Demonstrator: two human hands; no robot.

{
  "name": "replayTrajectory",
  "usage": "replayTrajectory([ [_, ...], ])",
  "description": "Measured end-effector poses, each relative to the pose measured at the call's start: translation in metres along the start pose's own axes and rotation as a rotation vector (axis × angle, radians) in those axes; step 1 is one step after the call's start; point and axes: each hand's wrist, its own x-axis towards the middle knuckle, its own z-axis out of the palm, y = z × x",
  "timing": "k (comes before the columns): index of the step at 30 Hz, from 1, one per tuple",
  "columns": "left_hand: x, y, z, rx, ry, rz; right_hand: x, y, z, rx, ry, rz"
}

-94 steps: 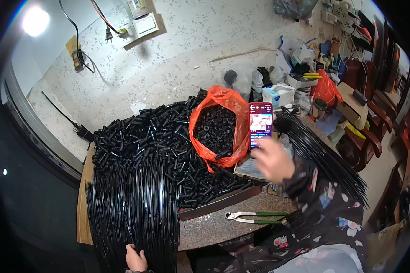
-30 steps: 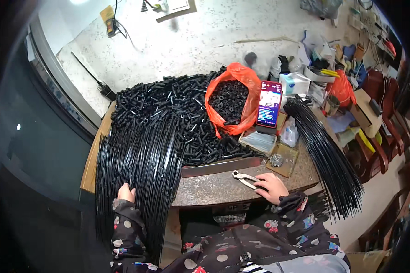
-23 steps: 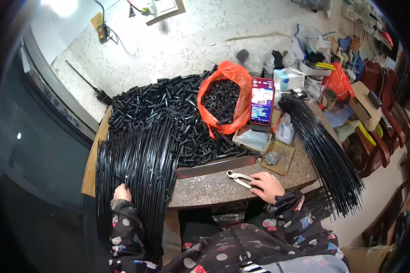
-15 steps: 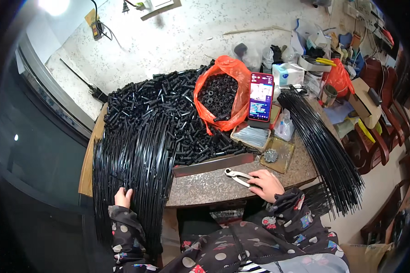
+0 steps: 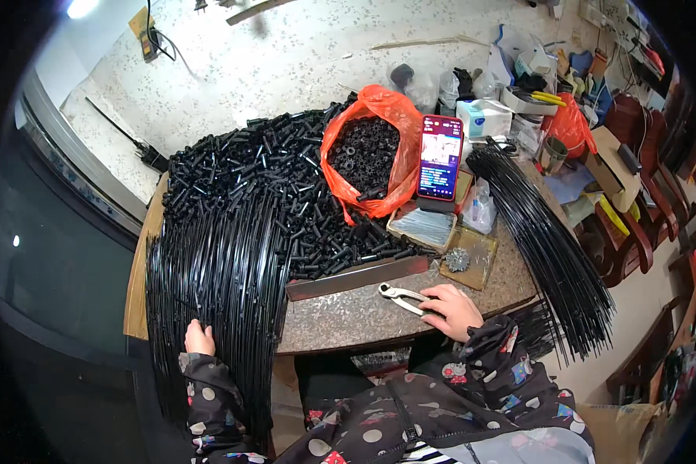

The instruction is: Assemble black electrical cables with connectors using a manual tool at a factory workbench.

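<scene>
The left hand (image 5: 199, 339) rests on the near end of a thick bundle of long black rods (image 5: 213, 286), fingers curled over a few of them; how firmly it grips cannot be told. The rods run up and away from this hand across the left edge of the bench (image 5: 348, 313) and hang over its near edge beside the wrist. Beyond the hand, further up the bench, lies a broad heap of short black tubes (image 5: 286, 178). To the right of that heap an orange plastic bag (image 5: 371, 147) stands open, filled with more of the short tubes. A flat metal bar (image 5: 356, 277) lies between the heap and the bare stone of the bench.

The right hand (image 5: 455, 308) lies flat on the bench with fingers loosely spread, its fingertips touching the handles of a pair of pliers (image 5: 400, 296) that lie just to its left; it is not closed around them. Just beyond this hand sits a small flat tray (image 5: 465, 259), and further up a phone (image 5: 439, 158) leans upright with its screen lit. To the right of the hand a second bundle of black rods (image 5: 545, 247) runs slantwise off the bench edge.
</scene>
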Motion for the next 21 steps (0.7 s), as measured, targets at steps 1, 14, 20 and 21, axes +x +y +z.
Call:
replayTrajectory([
  [1, 0.000, -0.004, 0.000, -0.026, 0.097, 0.059, 0.001, 0.000, 0.001, 0.002, -0.005, -0.003],
  [14, -0.006, -0.001, 0.004, 0.107, 0.025, 0.031, -0.007, -0.003, -0.006, 0.004, 0.008, 0.015],
  [20, -0.017, 0.006, -0.005, 0.108, 0.149, -0.035, -0.008, -0.001, -0.005, 0.017, 0.016, 0.003],
  [21, -0.018, 0.014, -0.011, 0.108, 0.147, -0.034, -0.007, -0.001, -0.005, 0.016, 0.016, 0.005],
])
